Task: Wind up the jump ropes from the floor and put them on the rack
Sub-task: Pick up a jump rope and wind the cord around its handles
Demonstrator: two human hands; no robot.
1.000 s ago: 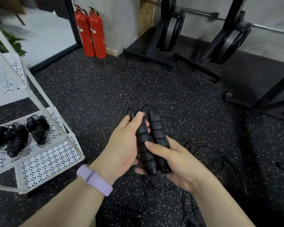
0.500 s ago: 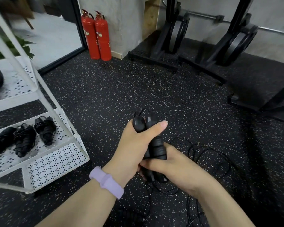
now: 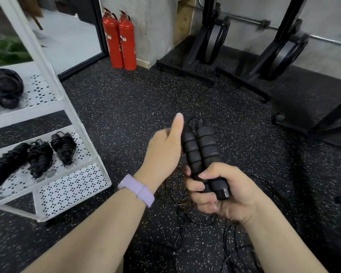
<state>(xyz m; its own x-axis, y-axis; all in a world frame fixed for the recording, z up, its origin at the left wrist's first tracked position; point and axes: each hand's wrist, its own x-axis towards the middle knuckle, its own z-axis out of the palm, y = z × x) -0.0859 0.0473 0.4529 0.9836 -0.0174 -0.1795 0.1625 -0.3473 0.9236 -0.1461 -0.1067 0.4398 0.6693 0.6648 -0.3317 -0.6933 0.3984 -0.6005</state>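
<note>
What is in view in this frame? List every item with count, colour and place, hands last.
jump rope handles: two, black, side by side, held upright at centre
loose cord: black, trailing on the floor below the hands
wound jump ropes: three, black, lower shelf of the rack
rope bundle: black, upper shelf, count unclear
rack: one, white perforated metal, left
fire extinguishers: two, red, by the far wall
black stands: two, far right
floor: black, speckled
wristband: one, lilac, left wrist
left hand: beside the handles, thumb up
right hand: grips the handles' lower ends
</note>
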